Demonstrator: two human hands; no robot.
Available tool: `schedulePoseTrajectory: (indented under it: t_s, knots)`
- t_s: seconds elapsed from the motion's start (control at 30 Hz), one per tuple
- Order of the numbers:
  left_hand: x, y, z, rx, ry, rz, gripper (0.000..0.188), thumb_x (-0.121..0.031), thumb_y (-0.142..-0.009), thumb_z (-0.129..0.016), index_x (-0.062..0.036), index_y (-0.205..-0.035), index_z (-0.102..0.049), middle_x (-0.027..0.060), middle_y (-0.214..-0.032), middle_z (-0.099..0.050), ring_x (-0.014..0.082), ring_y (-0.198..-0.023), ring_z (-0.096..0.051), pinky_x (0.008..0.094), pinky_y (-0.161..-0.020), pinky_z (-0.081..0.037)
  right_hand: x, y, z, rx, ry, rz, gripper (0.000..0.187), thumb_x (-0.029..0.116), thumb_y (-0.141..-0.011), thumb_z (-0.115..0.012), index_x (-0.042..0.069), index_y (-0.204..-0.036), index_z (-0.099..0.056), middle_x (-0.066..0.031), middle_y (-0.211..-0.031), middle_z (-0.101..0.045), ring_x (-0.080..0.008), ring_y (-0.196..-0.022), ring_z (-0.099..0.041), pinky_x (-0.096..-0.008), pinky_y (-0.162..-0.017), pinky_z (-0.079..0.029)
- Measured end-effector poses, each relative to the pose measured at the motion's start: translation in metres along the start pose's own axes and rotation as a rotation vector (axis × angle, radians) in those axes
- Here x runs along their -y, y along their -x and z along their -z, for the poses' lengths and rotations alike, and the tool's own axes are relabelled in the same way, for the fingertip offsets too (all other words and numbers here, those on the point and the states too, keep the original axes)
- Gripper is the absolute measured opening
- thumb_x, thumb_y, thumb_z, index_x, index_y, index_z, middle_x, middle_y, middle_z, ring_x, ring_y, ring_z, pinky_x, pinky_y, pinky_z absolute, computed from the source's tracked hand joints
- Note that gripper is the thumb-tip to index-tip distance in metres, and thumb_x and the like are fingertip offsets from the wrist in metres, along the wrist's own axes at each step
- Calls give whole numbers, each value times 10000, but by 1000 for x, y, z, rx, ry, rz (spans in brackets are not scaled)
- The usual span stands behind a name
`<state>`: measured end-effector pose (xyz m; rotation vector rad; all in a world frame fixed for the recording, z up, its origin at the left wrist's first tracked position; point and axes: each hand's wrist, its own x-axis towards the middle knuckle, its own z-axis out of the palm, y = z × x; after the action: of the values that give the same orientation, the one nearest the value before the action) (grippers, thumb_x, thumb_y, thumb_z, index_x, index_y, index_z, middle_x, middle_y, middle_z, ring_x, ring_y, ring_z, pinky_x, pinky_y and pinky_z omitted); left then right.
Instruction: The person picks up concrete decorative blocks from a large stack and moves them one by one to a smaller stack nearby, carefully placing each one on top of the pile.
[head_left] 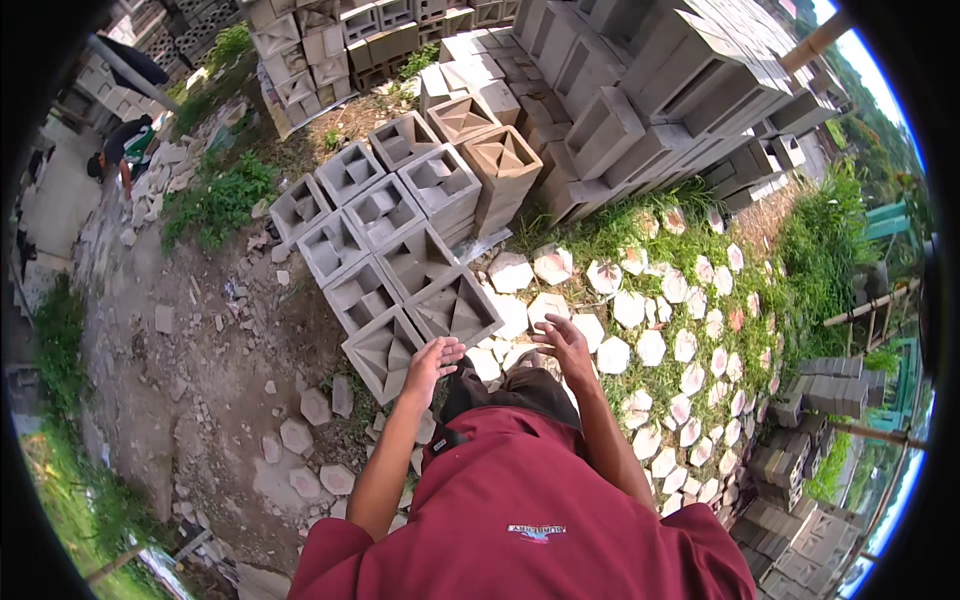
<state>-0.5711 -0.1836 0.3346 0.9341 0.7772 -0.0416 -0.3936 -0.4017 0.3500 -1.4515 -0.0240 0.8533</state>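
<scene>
My left hand (433,366) is open, fingers stretched out and palm turned inward. It overlaps the near edge of a grey concrete ventilation block (385,350); whether it touches the block I cannot tell. My right hand (566,350) is also open, fingers apart, over the paved ground, and holds nothing. Just ahead of both hands is the nearest corner block (455,308), square with a hollow, pyramid-patterned face turned up. Several like blocks form a cluster of stacks behind it, among them a browner stack (503,165) at the far right.
Tall piles of concrete blocks (690,75) rise at the back right. Pale hexagonal pavers (628,308) lie in grass to the right. Rubble and loose stones (297,436) cover the dirt on the left. More block stacks (790,460) stand at lower right. Another person (122,148) bends down far left.
</scene>
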Motion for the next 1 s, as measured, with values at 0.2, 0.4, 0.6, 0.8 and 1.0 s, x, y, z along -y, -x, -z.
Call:
schedulePoseTrajectory:
  t_s: [0.2, 0.4, 0.6, 0.8, 1.0]
  knots:
    - [-15, -49, -88, 294, -268, 95, 392, -360, -971, -398, -38, -1144, -541, 97, -1104, -627, 183, -1027, -583, 326, -855, -439, -37, 71, 77, -344, -140, 50, 453, 283, -927, -578, -17, -1251, -478, -120, -1121, -610, -161, -920, -615, -288, -768, -514]
    - [5, -74, -199, 558, -493, 96, 382, -323, -982, -386, -22, -1164, -537, 98, -1077, -640, 171, -982, -608, 296, -832, -469, -78, 160, 126, -708, -383, 262, 475, 272, -898, -623, -37, -1231, -486, -121, -1089, -600, -169, -893, -637, -264, -710, -517]
    - [103, -49, -303, 700, -662, 241, 371, -321, -966, -403, -24, -1140, -540, 109, -1090, -638, 200, -1004, -604, 342, -858, -462, -145, 267, 170, -1001, -527, 271, 465, 265, -887, -628, -40, -1213, -499, -101, -1002, -627, -141, -835, -632, -253, -674, -508]
    - [229, 26, -388, 961, -758, 428, 354, -303, -963, -406, -21, -1131, -540, 119, -1068, -640, 201, -973, -608, 344, -832, -487, -185, 365, 200, -1250, -562, 229, 420, 260, -896, -605, -21, -1195, -517, -93, -994, -648, -153, -857, -642, -255, -686, -503]
    - [291, 92, -440, 1334, -840, 579, 347, -297, -980, -416, -15, -1144, -534, 122, -1077, -636, 191, -960, -614, 316, -808, -491, -224, 410, 209, -1395, -886, 279, 387, 266, -916, -583, 7, -1197, -524, -98, -1060, -649, -155, -873, -638, -273, -710, -506]
